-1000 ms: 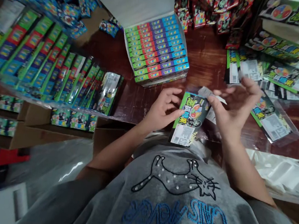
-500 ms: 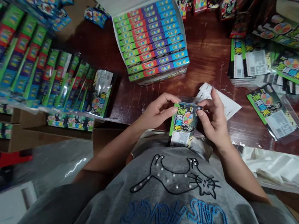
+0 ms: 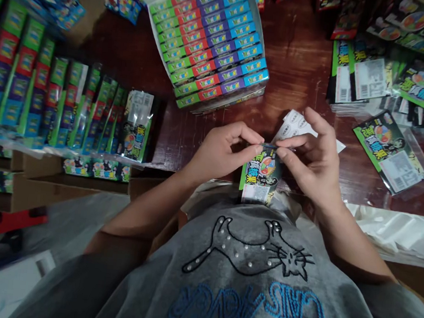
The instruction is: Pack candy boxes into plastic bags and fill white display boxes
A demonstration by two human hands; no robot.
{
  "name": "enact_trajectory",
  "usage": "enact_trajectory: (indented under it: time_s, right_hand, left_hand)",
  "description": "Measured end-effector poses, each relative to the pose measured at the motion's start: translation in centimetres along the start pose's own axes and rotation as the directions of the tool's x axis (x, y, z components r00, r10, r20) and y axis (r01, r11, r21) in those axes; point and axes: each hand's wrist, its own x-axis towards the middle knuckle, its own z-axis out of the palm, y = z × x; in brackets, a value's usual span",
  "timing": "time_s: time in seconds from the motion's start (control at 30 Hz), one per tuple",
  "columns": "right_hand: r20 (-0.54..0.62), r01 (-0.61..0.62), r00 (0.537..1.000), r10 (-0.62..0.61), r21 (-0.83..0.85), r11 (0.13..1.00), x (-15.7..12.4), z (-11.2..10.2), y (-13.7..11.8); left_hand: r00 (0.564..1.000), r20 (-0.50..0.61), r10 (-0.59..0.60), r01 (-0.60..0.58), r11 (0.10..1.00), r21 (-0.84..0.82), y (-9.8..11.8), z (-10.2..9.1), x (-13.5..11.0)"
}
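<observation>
Close to my body, a small black and green candy packet (image 3: 260, 176) with a colourful picture and a white label panel hangs upright at the table edge. My left hand (image 3: 231, 148) pinches its top edge at the left, thumb against fingers. On the other side, my right hand (image 3: 308, 155) pinches the same top edge at the right, its index finger raised. The two sets of fingertips almost meet. Behind my right hand lies a white sheet of round stickers (image 3: 295, 127), partly covered by the fingers.
An open display box (image 3: 211, 44) of striped candy boxes stands ahead. Wrapped candy boxes (image 3: 29, 71) stand in a row at left, above cardboard cartons (image 3: 48, 183). Flat clear-sleeved packets (image 3: 392, 151) lie at right. Blue sachets (image 3: 123, 6) and red sachets (image 3: 347, 17) lie farther back.
Both hands have moved inward along the packet's top edge, bringing their fingertips closer together. My right index finger has lifted. The whole view has shifted slightly.
</observation>
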Motion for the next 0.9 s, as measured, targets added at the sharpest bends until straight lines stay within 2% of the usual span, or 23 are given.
enact_trajectory:
  time_s: [0.13, 0.27, 0.43, 0.53, 0.6, 0.7, 0.77, 0.9]
  right_hand:
    - [-0.014, -0.113, 0.993, 0.115, 0.090, 0.989, 0.8, 0.1, -0.6]
    - [0.021, -0.136, 0.991, 0.135, 0.109, 0.985, 0.5, -0.5, -0.8]
    - [0.134, -0.019, 0.991, 0.025, -0.045, 0.999, -0.2, -2.6, -1.7]
    - [0.214, 0.137, 0.973, -0.092, -0.208, 0.969, 1.2, -4.0, -3.2]
    - [0.320, 0.228, 0.939, -0.127, -0.301, 0.926, 2.7, -4.5, -4.5]
    - [0.518, 0.275, 0.855, -0.029, -0.406, 0.872, 5.0, -4.4, -6.0]
    - [0.575, 0.275, 0.816, 0.059, -0.476, 0.835, 5.9, -3.8, -6.3]
    - [0.552, 0.285, 0.830, 0.083, -0.547, 0.787, 6.0, -3.0, -6.1]
  left_hand:
    - [0.997, -0.015, -0.081, 0.082, 0.995, 0.065, 1.3, 0.0, 0.5]
    - [0.997, 0.055, -0.047, 0.044, 0.997, 0.060, 1.5, -0.7, 0.4]
    - [0.991, 0.098, 0.088, -0.085, 0.996, -0.030, 0.2, -0.9, -0.4]
    - [0.983, 0.115, 0.145, -0.143, 0.989, -0.029, -0.5, -0.6, -0.2]
    - [0.980, 0.122, 0.155, -0.154, 0.988, -0.021, -0.7, -0.4, 0.1]
    - [0.979, 0.128, 0.156, -0.157, 0.988, -0.005, -0.5, -0.3, 0.5]
    - [0.978, 0.134, 0.160, -0.160, 0.987, -0.008, -0.3, -0.3, 0.6]
    - [0.979, 0.142, 0.148, -0.144, 0.989, -0.036, -0.1, -0.4, 0.6]
